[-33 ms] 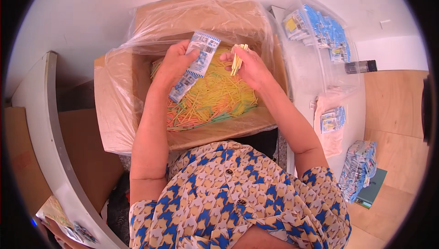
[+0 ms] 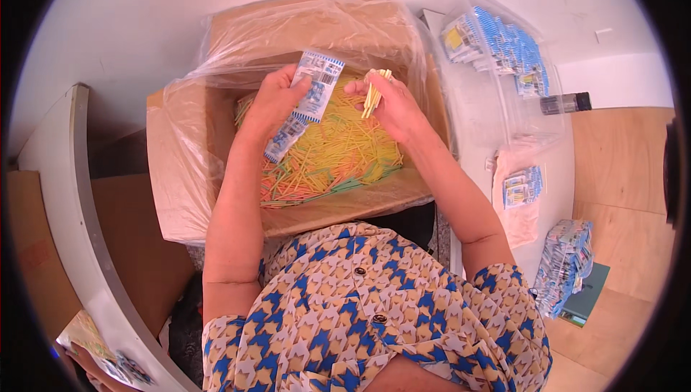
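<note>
Bent forearms [image 2: 234,219] cross the near edge of one brown, film-lined cardboard box [image 2: 345,212]; over its uncountable loose yellow, orange and green sticks [image 2: 345,151], the left hand [image 2: 272,104], thumb on top, grasps two flat blue-and-white plastic packets [image 2: 320,91], and the right hand [image 2: 394,110] pinches one bundle of pale-yellow sticks [image 2: 371,100]. Beyond, one clear plastic bin [image 2: 495,104] stands toward the white desk's [image 2: 481,156] far edge.

A dark cylinder [image 2: 565,103] (black-ended) and green slab [image 2: 592,293] sit near wooden panels [image 2: 622,158].
</note>
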The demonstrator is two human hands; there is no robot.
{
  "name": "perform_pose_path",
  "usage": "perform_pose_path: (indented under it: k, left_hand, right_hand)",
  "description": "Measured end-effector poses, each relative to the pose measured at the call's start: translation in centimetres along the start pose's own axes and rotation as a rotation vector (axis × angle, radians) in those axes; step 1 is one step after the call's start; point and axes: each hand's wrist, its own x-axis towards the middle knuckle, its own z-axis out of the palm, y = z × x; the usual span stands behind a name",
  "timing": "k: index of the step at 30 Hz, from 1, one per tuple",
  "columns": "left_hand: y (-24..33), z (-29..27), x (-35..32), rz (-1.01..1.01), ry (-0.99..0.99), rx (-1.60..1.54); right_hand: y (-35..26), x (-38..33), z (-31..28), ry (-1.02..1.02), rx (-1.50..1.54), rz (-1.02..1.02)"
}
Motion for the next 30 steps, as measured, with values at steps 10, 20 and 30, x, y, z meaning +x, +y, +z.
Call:
perform_pose_path:
  k: [10, 20, 30]
  left_hand:
    - [-0.8, 2.2, -1.6, -0.001, -0.524, 0.052]
    - [-3.6, 2.8, -0.4, 0.221, -0.507, 0.247]
    - [-2.9, 3.3, -1.0, 0.463, -0.477, 0.215]
  right_hand:
    - [1.8, -1.0, 1.5, 0.087, -0.241, -0.382]
    - [1.2, -1.3, 0.7, -0.014, -0.596, -0.565]
    - [-0.6, -3.3, 2.8, 0.141, -0.811, -0.608]
